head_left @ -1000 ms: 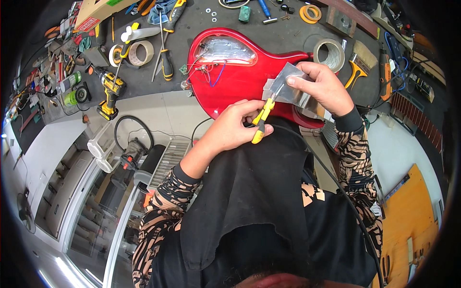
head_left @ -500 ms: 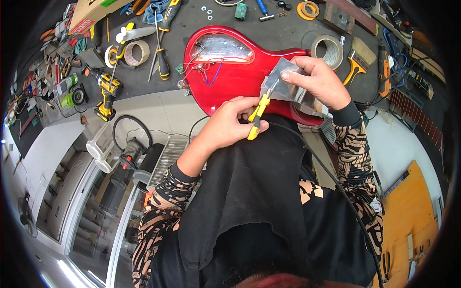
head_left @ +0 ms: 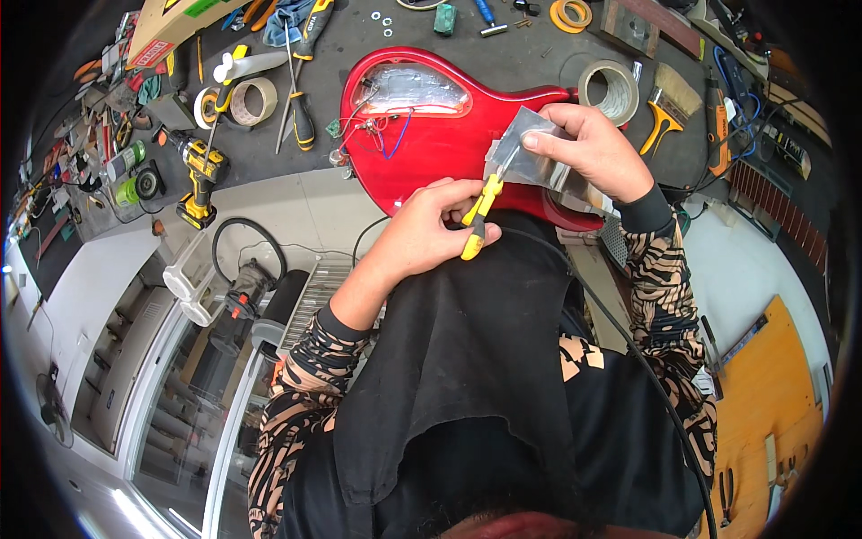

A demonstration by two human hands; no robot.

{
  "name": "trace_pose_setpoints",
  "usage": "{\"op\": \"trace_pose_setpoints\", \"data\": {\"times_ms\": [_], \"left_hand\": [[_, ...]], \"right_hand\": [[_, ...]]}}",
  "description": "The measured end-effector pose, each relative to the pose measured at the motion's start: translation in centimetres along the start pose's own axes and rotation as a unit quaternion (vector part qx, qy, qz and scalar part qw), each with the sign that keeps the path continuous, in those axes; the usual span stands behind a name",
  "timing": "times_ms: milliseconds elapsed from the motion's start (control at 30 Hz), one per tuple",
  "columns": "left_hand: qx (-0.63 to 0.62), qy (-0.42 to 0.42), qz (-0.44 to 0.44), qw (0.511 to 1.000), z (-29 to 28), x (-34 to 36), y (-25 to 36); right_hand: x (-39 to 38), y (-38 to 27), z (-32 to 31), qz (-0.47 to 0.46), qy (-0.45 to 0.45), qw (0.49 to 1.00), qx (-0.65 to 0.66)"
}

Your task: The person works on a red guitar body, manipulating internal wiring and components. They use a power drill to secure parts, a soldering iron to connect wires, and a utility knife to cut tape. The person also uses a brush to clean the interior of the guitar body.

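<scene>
My left hand (head_left: 431, 225) is closed around pliers (head_left: 478, 223) with yellow-and-black handles. Their slim metal jaws reach the near-left edge of a silver foil sheet (head_left: 525, 135). Between thumb and fingers, my right hand (head_left: 588, 148) pinches that sheet, and more shiny foil hangs below the fingers. Just beyond both hands, a glossy red electric guitar body (head_left: 426, 153) lies on the bench. Its foil-lined cavity (head_left: 417, 88) is uncovered. Loose red and blue wires (head_left: 391, 135) with small parts trail over the body's left side.
A dark workbench (head_left: 350, 31) carries rolls of tape (head_left: 253, 101), screwdrivers (head_left: 302, 121), a yellow cordless drill (head_left: 202, 175), a wide masking tape roll (head_left: 611, 92) and a paintbrush (head_left: 669, 103). A black cable (head_left: 642, 359) runs down beside my apron. A fretted neck (head_left: 777, 216) lies at the right.
The whole scene has shifted very slightly in view. Both hands keep the same hold on the pliers and the foil sheet, with almost no movement.
</scene>
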State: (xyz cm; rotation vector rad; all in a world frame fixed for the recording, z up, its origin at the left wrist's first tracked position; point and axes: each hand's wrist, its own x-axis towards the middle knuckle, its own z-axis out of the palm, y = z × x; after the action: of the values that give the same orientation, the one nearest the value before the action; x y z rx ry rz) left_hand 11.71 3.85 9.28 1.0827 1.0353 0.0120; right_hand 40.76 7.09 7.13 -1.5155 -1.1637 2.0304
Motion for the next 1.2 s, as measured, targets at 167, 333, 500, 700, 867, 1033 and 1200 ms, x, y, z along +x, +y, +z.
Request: {"op": "trace_pose_setpoints", "data": {"times_ms": [167,333,500,700,867,1033,1200], "left_hand": [[-0.018,0.000,-0.005,1.000,0.08,-0.06,-0.12],[-0.006,0.006,0.003,1.000,0.16,-0.04,-0.39],[-0.017,0.011,0.001,1.000,0.23,-0.15,-0.28],[-0.001,0.021,0.005,1.000,0.20,-0.27,-0.08],[0.014,0.026,0.012,0.999,0.23,-0.30,-0.26],[0.039,0.027,0.028,0.998,0.20,-0.28,-0.57],[0.050,0.026,0.030,0.998,0.16,-0.36,-0.49]], "right_hand": [[-0.02,0.14,0.05,0.001,0.000,1.000,0.001],[0.01,0.22,0.08,0.006,-0.003,1.000,0.007],[0.08,0.47,0.04,0.002,-0.007,1.000,0.004],[-0.11,-0.17,0.24,0.006,-0.007,1.000,-0.002],[-0.06,0.02,0.29,0.002,-0.006,1.000,-0.017],[-0.03,0.22,0.39,0.002,-0.004,1.000,-0.010],[-0.04,0.15,0.48,-0.001,-0.004,1.000,-0.007]]}}
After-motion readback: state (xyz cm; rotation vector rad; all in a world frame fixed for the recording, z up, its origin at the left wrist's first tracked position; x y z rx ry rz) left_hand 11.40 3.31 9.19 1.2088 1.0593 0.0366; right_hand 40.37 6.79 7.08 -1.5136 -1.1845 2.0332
